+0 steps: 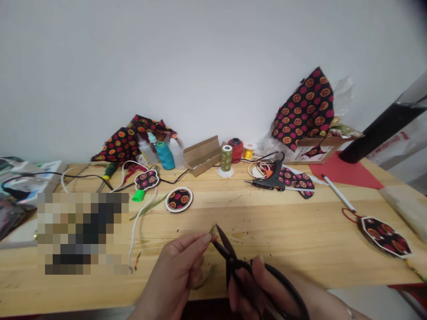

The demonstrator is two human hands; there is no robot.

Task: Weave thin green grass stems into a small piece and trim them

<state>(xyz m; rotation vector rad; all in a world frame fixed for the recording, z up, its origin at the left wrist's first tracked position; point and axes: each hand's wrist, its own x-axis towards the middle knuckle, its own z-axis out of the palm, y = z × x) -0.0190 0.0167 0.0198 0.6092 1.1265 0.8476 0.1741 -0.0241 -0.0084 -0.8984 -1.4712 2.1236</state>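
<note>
My left hand (pixel 178 271) is low in the middle, its fingers pinched on a small tuft of olive-green thread (pixel 212 229) that trails down past the palm. My right hand (pixel 256 289) grips black scissors (pixel 233 262) by their loops. The blades are slightly apart and their tips sit right at the tuft, just beyond my left fingertips. Both hands hover over the front part of the wooden table (pixel 267 231).
Further back lie an oval fabric-covered piece (pixel 179 199), a green thread spool (pixel 226 158), a teal spool (pixel 165 155), red and yellow spools, a black glue gun (pixel 271 178), patterned fabric (pixel 305 109), a white pen (pixel 338 193) and an octagonal ornament (pixel 385 235). A blurred patch covers the left.
</note>
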